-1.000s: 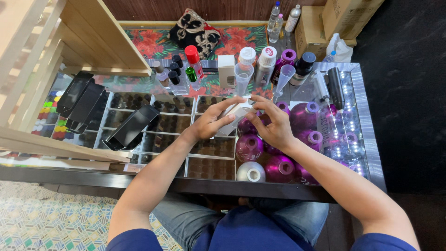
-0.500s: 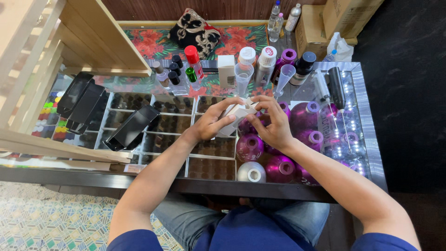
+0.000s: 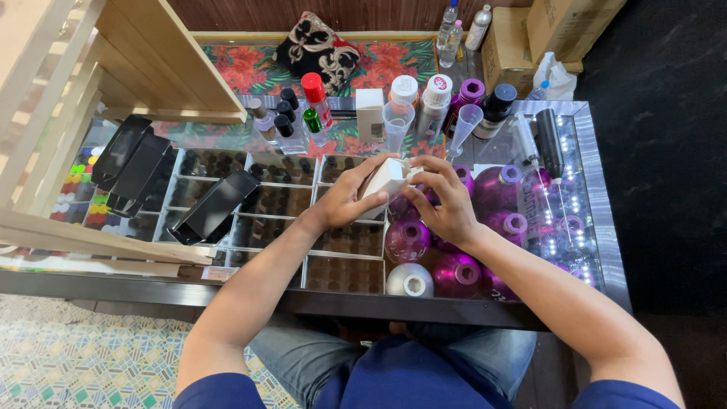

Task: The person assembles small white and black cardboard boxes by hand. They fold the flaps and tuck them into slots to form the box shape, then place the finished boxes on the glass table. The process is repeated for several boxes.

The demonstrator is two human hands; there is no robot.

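Here both hands, left hand (image 3: 344,198) and right hand (image 3: 447,201), grip a small, plain white box (image 3: 385,179).

a perfume shop: glass display counter (image 3: 583,197) over racked vials (image 3: 273,201), bottles (image 3: 435,102).

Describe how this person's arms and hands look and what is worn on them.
Both forearms are bare, as are the left hand and right hand: no gloves; no rings or watch show. Short dark blue sleeves cover only the upper arms.
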